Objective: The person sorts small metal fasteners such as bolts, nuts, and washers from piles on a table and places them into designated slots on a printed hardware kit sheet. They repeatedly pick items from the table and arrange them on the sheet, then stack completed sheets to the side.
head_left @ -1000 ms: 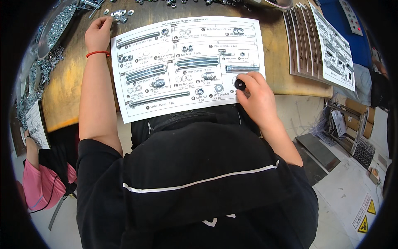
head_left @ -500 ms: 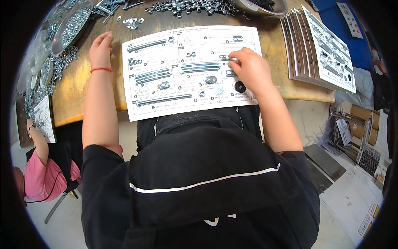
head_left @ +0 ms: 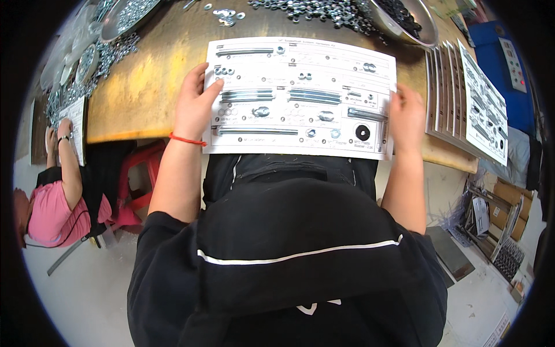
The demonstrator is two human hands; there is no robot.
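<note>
A white printed hardware card (head_left: 260,139) lies before me at the table's front edge, with long bolts, nuts and washers set out on it in groups. My left hand (head_left: 195,104) grips its left edge, thumb over the top and fingers at the side. At the opposite edge my right hand (head_left: 408,118) closes on the card, its fingertips partly hidden. Low on the card's right side sit a black washer (head_left: 362,133) and some bolts (head_left: 367,113). A long bolt (head_left: 257,132) runs along the lower left.
Stacked hardware cards (head_left: 484,104) lean at the right. Behind are loose nuts (head_left: 324,14), a metal bowl of black parts (head_left: 404,23) and a few washers (head_left: 227,16). At the left stands a tray of small hardware (head_left: 124,17); beyond it a person in pink (head_left: 55,202) works.
My right hand has let go of a small bolt over the card and moved to the right edge. My left hand has come from the bare tabletop to the left edge.
</note>
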